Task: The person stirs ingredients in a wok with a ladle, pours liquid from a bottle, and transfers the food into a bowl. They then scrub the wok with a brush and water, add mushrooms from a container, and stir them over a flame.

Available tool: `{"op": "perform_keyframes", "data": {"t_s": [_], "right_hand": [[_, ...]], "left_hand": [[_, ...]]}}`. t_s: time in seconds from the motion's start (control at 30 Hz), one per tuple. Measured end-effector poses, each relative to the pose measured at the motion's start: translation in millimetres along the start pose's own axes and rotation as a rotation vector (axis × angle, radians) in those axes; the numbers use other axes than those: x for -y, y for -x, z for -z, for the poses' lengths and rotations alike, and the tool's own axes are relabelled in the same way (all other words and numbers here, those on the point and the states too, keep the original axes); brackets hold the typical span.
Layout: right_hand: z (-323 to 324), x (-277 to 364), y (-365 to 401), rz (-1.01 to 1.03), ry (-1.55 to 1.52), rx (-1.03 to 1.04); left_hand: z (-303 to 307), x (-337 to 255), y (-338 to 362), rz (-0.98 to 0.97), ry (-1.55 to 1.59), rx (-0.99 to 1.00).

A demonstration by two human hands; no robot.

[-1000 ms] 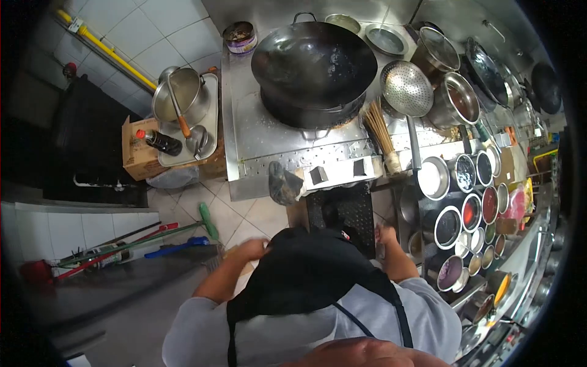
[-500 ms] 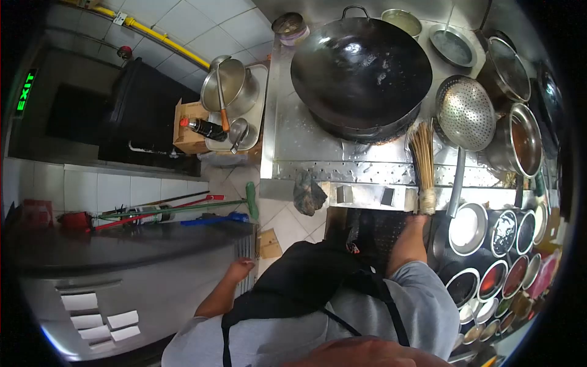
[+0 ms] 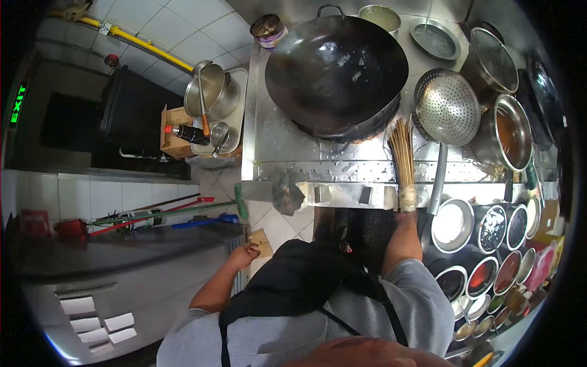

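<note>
My left hand [image 3: 247, 253] hangs beside the black apron [image 3: 293, 263], its fingers loosely bent and apart with nothing between them. At the stove's front edge, my right hand [image 3: 405, 216] is at the bound handle end of a bamboo brush [image 3: 402, 156]. Its fingers are hidden, so its grip cannot be made out. The brush leans over the edge, bristles towards a big black wok [image 3: 336, 70] on the burner. Right of the brush rests a perforated ladle [image 3: 447, 107], its grey handle pointing towards me.
A dark cloth [image 3: 287, 194] hangs at the stove's front left. On the left stand a steel pot [image 3: 214, 92], a flask [image 3: 189, 133] and a grey metal surface [image 3: 122, 263]. Strainer-topped pots [image 3: 512, 131] and several seasoning bowls [image 3: 452, 225] fill the right side.
The view has shifted, moving the stove and its items leftward in the picture. My left hand is slightly higher, its fingers more spread. My right hand stays at the brush's handle end.
</note>
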State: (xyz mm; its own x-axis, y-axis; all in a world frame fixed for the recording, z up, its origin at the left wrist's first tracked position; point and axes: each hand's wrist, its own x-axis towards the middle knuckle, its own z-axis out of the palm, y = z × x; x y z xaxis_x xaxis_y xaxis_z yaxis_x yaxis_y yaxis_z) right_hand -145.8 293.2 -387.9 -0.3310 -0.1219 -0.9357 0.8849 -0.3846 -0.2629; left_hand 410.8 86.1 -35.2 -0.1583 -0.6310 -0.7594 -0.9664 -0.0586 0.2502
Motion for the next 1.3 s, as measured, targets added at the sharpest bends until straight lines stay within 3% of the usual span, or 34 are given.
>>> {"op": "perform_keyframes", "data": {"t_s": [0.07, 0.1, 0.13, 0.23, 0.3, 0.37, 0.47, 0.5, 0.53, 0.6, 0.63, 0.67, 0.73, 0.77, 0.83, 0.87, 0.93, 0.97, 1.0, 1.07, 1.13, 1.2, 1.27, 1.3], "right_hand": [[-4.6, 0.6, 10.4, -0.118, -0.129, 0.088], [-25.0, 4.1, 72.6, -0.137, -0.131, 0.109], [-21.4, -3.0, 72.9, -0.141, -0.142, 0.097], [-21.9, -19.6, 65.4, 0.213, 0.026, 0.075], [2.9, -40.2, -16.0, 0.233, -0.084, 0.169], [15.3, -42.9, -41.7, 0.251, -0.187, 0.260], [21.6, -30.2, -41.3, 0.007, -0.401, 1.093], [23.9, -27.9, -33.3, 0.141, -0.212, 0.848], [19.6, -25.0, -25.7, 0.147, -0.212, 0.842], [4.5, -14.4, -15.7, 0.076, 0.075, 0.074], [12.6, -8.5, -22.8, -0.036, -0.161, 0.423], [7.1, -3.2, -1.7, -0.019, -0.170, 0.417], [-8.7, -0.6, 64.4, -0.046, -0.303, 0.059], [15.9, -9.7, 43.7, 0.046, -0.063, 0.124], [60.1, -16.2, 38.7, -0.079, 0.816, 0.447], [71.5, -28.6, 66.5, -0.059, 0.794, 0.423], [92.5, -68.9, 133.3, 0.628, 2.264, 0.140], [160.9, -108.5, 76.8, 0.868, 2.462, 0.383], [180.3, -122.5, 95.7, 0.833, 2.424, 0.294], [213.4, -163.1, 161.5, 0.260, 2.097, 0.487], [189.6, -183.2, 303.6, 0.005, 1.275, 0.253], [204.0, -250.3, 348.4, 0.143, 1.086, 0.001], [210.2, -289.0, 391.0, -0.002, 0.907, -0.236], [231.4, -317.5, 390.6, -0.038, 1.004, -0.213]], "left_hand": [[-2.5, 0.4, -1.9, -0.003, -0.024, 0.001], [-1.9, 1.0, -2.5, -0.009, -0.060, 0.007], [1.7, -6.6, 3.7, -0.007, -0.074, 0.014], [8.7, -33.3, 12.8, 0.028, -0.102, 0.039], [1.4, -25.3, 14.1, 0.017, -0.106, 0.028], [-10.7, 9.8, -1.8, 0.036, -0.077, 0.067], [-25.5, 58.4, -33.4, 0.053, -0.036, 0.127], [-27.9, 64.2, -38.7, 0.056, -0.025, 0.145], [-23.1, 48.5, -31.5, 0.053, -0.028, 0.152], [-5.7, -5.8, -8.7, 0.017, -0.192, 0.055], [-4.9, -6.3, -14.9, 0.005, -0.197, 0.064], [-2.8, -6.1, -24.2, -0.029, -0.147, 0.072], [3.2, -13.9, -28.4, -0.073, -0.112, 0.099], [13.5, -41.7, -23.5, -0.087, -0.106, 0.148], [25.7, -71.8, -33.5, -0.135, -0.119, 0.208], [27.6, -76.3, -39.8, -0.219, -0.024, 0.254], [30.4, -97.6, -49.7, -0.336, 0.042, 0.340], [34.6, -117.9, -46.2, -0.401, 0.122, 0.413], [39.0, -138.9, -40.8, -0.463, 0.188, 0.505], [55.1, -177.0, -22.4, -0.527, 0.107, 0.732], [62.3, -202.1, -7.9, -0.729, 0.115, 1.121], [53.8, -194.9, -32.8, -0.761, -0.101, 1.361], [41.5, -187.0, -54.4, -0.969, -0.273, 1.401], [42.5, -193.5, -42.4, -0.816, -0.299, 1.450]]}}
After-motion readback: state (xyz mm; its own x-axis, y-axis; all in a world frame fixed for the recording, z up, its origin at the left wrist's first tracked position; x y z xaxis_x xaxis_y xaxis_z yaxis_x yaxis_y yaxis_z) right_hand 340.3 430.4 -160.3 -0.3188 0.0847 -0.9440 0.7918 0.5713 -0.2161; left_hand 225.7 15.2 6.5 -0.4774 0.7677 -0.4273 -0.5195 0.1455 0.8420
